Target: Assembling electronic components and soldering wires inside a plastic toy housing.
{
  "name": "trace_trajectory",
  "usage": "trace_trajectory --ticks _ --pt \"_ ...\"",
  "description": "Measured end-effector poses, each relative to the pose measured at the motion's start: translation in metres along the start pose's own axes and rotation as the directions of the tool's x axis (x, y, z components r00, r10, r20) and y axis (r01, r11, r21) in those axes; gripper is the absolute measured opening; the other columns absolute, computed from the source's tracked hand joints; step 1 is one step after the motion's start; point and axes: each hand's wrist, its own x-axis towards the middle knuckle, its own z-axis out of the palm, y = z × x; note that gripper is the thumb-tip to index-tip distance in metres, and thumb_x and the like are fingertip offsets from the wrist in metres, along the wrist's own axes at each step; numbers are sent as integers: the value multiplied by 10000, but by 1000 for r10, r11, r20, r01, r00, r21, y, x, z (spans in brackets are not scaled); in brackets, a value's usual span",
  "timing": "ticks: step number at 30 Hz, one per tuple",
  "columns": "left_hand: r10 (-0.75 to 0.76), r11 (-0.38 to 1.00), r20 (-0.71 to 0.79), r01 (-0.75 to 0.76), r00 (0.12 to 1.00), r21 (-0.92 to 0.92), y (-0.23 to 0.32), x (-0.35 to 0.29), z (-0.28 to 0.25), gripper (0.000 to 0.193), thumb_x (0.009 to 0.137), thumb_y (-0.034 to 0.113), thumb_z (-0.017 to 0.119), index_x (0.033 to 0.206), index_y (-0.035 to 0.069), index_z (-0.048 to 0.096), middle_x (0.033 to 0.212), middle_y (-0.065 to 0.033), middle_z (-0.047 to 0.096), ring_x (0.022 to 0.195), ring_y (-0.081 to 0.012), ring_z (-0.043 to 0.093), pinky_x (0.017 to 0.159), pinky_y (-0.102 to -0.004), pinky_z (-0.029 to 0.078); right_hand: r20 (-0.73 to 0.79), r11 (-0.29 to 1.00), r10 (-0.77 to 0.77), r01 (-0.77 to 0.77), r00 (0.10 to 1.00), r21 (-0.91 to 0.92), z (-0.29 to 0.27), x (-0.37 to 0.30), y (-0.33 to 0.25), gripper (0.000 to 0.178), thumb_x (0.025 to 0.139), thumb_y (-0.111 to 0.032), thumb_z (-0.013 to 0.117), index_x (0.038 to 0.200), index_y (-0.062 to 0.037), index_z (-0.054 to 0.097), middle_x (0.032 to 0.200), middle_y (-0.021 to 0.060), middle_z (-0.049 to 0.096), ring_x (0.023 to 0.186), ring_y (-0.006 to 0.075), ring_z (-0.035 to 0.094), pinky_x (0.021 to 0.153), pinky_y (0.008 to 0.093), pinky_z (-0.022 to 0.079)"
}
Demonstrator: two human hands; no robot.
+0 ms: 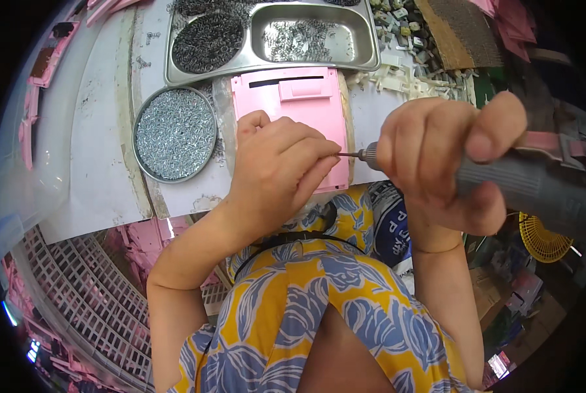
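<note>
My right hand [440, 154] is wrapped round the grey body of an electric screwdriver [522, 183]. The tool lies nearly level, its thin bit [349, 154] pointing left. At the bit's tip, the thumb and fingers of my left hand [276, 160] are pinched together; what is between them is hidden. Both hands are above a pink plastic panel [312, 118] on the worktable, which has a dark slot and a raised block near its far edge. My left hand covers part of the panel. Left of it stands a round metal dish [136, 141] full of small silvery screws [175, 134].
Behind the panel, a steel compartment tray [248, 59] holds dark coiled springs [208, 42] and small metal pieces. Small plastic parts [398, 33] and cardboard [460, 33] lie far right. A grey grid basket [90, 281] is lower left, a yellow round grille [545, 236] lower right.
</note>
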Motion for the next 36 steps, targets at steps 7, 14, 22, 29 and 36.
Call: trace_trajectory --ticks 7,14,22,29,36 --pt "-1 992 -97 13 995 126 1 6 -8 129 802 177 779 897 139 701 904 -17 682 856 -188 631 866 -401 352 -7 998 -24 23 1000 -55 -3 7 14 252 977 -291 619 1128 -148 476 611 -35 463 518 127 447 484 295 361" --pt "-472 674 -87 422 877 606 -58 -25 -97 127 807 153 770 880 71 705 964 -22 678 972 -236 609 931 -395 352 -40 982 -146 140 988 -127 -60 38 61 152 963 -132 517 1101 -74 488 630 31 416 540 145 401 547 338 410" --pt "-361 788 -56 337 931 514 -67 -36 -93 102 888 143 690 835 62 658 877 -45 629 906 -260 585 877 -399 363 -15 978 -29 25 999 -207 -57 47 75 175 917 -35 558 895 -84 392 597 39 419 515 133 402 468 300 378" --pt "-365 804 -69 351 929 481 -79 -36 -98 96 872 132 705 828 59 660 777 -87 616 811 -275 598 841 -395 393 -2 983 -37 36 999 -180 -58 58 65 189 918 -110 553 1099 -63 524 599 19 417 525 128 404 487 301 378" --pt "-177 980 -82 183 981 81 -46 -25 -87 148 755 29 793 855 74 693 882 -40 687 811 -214 622 816 -357 405 210 1000 4 -4 978 1 -8 67 34 300 1000 -333 544 1240 -157 503 622 -79 479 543 88 450 527 275 373"
